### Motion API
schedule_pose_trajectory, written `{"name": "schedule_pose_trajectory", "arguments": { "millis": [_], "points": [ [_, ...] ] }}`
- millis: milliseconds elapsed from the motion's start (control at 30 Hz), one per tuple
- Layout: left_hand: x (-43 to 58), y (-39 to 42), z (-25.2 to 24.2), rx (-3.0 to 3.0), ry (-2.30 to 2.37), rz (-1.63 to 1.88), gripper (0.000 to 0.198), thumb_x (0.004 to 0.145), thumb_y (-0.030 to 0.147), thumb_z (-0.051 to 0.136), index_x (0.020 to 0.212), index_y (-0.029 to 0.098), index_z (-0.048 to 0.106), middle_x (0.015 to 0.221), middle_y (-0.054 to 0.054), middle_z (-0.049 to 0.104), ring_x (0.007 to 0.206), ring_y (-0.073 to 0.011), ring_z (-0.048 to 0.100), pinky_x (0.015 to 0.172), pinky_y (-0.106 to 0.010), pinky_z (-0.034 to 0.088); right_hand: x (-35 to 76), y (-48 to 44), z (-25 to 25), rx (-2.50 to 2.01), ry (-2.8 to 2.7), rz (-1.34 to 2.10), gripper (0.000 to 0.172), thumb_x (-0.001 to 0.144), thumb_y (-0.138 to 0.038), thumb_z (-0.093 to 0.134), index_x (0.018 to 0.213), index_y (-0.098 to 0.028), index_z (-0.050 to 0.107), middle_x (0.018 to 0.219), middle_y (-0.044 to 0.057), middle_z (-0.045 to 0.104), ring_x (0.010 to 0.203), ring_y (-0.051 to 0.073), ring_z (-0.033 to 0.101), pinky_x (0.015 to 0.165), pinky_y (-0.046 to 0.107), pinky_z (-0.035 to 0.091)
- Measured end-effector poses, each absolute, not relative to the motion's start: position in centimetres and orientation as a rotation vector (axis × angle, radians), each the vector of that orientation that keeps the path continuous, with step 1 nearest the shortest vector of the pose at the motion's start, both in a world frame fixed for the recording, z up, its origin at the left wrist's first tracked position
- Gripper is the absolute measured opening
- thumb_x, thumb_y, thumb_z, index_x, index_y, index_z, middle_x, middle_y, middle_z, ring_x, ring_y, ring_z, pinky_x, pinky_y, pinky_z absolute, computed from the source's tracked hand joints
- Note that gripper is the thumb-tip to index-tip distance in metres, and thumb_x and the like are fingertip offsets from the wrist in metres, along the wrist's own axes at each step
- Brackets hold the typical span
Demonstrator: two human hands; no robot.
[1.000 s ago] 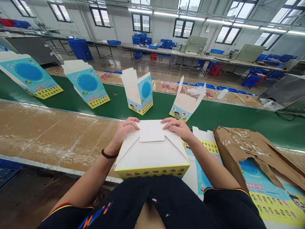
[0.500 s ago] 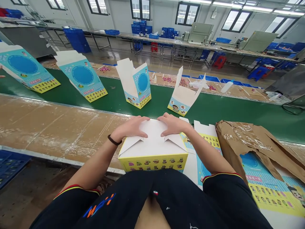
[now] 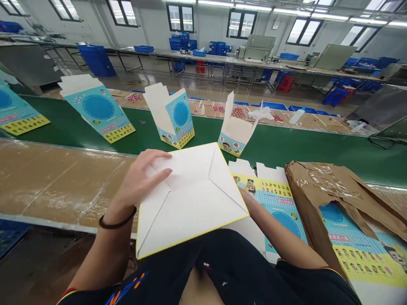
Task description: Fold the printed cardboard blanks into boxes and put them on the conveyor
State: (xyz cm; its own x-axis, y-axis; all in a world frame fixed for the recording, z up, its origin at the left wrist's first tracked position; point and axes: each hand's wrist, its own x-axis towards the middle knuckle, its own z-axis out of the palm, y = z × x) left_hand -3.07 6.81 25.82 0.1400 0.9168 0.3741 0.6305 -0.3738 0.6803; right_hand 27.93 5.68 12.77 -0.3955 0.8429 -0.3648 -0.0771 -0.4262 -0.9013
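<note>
I hold a folded cardboard box (image 3: 193, 199) over my lap, its white closed bottom with interlocked flaps tilted up toward me. My left hand (image 3: 140, 180) lies on the bottom's left side with fingers spread flat across the flaps. My right hand is hidden behind the box; only its forearm (image 3: 280, 237) shows, reaching under the right edge. A stack of flat printed box blanks (image 3: 270, 195) lies just right of the box on the brown worktop (image 3: 63, 178).
Three erected open boxes (image 3: 173, 116) stand or lean on the green conveyor belt (image 3: 286, 146), a fourth at the left edge. Crumpled brown wrapping paper (image 3: 333, 190) covers more blanks at right. Blue crates and benches fill the far hall.
The box has been tipped up and lifted, so its white bottom faces me instead of lying level. My right hand slid off the flaps and went behind the box. The belt's boxes shifted left.
</note>
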Motion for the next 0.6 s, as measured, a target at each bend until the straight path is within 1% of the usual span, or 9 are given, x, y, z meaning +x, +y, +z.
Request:
{"name": "schedule_pose_trajectory", "arguments": {
  "millis": [67,167,200,267,333,400,467,533,600],
  "points": [
    [-3.2,5.9,26.8,2.059,1.509,1.232,0.027,0.078,0.047,0.071,0.096,0.026,0.072,0.106,-0.004,0.073,0.104,-0.0263,0.065,0.101,-0.038,0.05,28.1,5.2,13.1,-1.018,-0.882,2.039,0.047,0.08,-0.065,0.076,0.097,-0.02,0.074,0.097,0.009,0.078,0.091,0.025,0.075,0.077,0.033,0.06],
    [-2.6,5.4,27.3,1.835,1.435,1.566,0.02,0.075,0.035,0.074,0.093,0.026,0.073,0.102,-0.002,0.072,0.097,-0.0203,0.065,0.095,-0.033,0.051,29.0,5.8,16.4,-0.828,-0.848,1.835,0.047,0.063,-0.055,0.093,0.09,-0.021,0.075,0.092,0.004,0.079,0.081,0.02,0.074,0.077,0.029,0.06],
    [-2.4,5.6,27.2,1.694,1.38,1.684,0.021,0.074,0.032,0.075,0.094,0.025,0.073,0.101,-0.001,0.072,0.094,-0.0183,0.065,0.093,-0.032,0.052,29.7,6.1,18.1,-0.799,-0.875,1.735,0.048,0.06,-0.053,0.095,0.09,-0.022,0.076,0.09,0.003,0.079,0.078,0.02,0.074,0.076,0.029,0.06],
    [-2.0,6.2,26.6,1.437,1.256,1.862,0.026,0.069,0.028,0.076,0.094,0.024,0.073,0.098,0.0,0.072,0.092,-0.0163,0.065,0.094,-0.032,0.053,31.7,6.2,21.9,-0.787,-0.96,1.539,0.047,0.061,-0.05,0.095,0.094,-0.023,0.076,0.09,0.003,0.079,0.076,0.02,0.073,0.073,0.03,0.06],
    [-2.0,7.1,25.3,1.327,1.253,1.908,0.03,0.065,0.03,0.078,0.094,0.023,0.072,0.097,0.0,0.072,0.093,-0.0171,0.066,0.098,-0.035,0.053,34.3,5.8,25.6,-0.834,-1.077,1.346,0.043,0.065,-0.047,0.094,0.096,-0.024,0.076,0.09,0.002,0.079,0.074,0.02,0.073,0.07,0.031,0.06],
    [-2.6,8.1,23.3,1.358,1.393,1.789,0.037,0.063,0.038,0.08,0.096,0.022,0.072,0.099,-0.003,0.074,0.095,-0.0202,0.068,0.098,-0.039,0.055,37.2,5.4,28.5,-0.934,-1.22,1.171,0.041,0.069,-0.047,0.092,0.098,-0.024,0.075,0.09,0.003,0.079,0.074,0.022,0.073,0.066,0.033,0.06],
    [-3.4,9.1,20.5,1.441,1.552,1.53,0.044,0.065,0.048,0.078,0.1,0.02,0.071,0.102,-0.007,0.075,0.094,-0.0235,0.07,0.094,-0.042,0.058,40.2,5.7,30.3,-1.087,-1.371,1.018,0.041,0.073,-0.049,0.088,0.101,-0.023,0.073,0.092,0.004,0.078,0.075,0.023,0.073,0.064,0.034,0.06],
    [-3.9,9.8,16.7,1.563,1.612,1.255,0.046,0.07,0.054,0.072,0.1,0.02,0.071,0.104,-0.01,0.076,0.094,-0.0259,0.072,0.09,-0.042,0.06,42.9,7.2,30.7,-1.274,-1.53,0.853,0.04,0.077,-0.052,0.082,0.1,-0.021,0.072,0.093,0.005,0.077,0.077,0.024,0.072,0.065,0.034,0.058],
    [-3.7,10.0,12.2,1.717,1.628,1.005,0.044,0.076,0.056,0.063,0.1,0.02,0.073,0.103,-0.012,0.077,0.093,-0.0277,0.074,0.087,-0.043,0.062,45.1,10.1,30.0,-1.493,-1.704,0.615,0.034,0.083,-0.05,0.075,0.097,-0.02,0.07,0.093,0.006,0.076,0.08,0.025,0.07,0.07,0.035,0.056]
  ]
}}
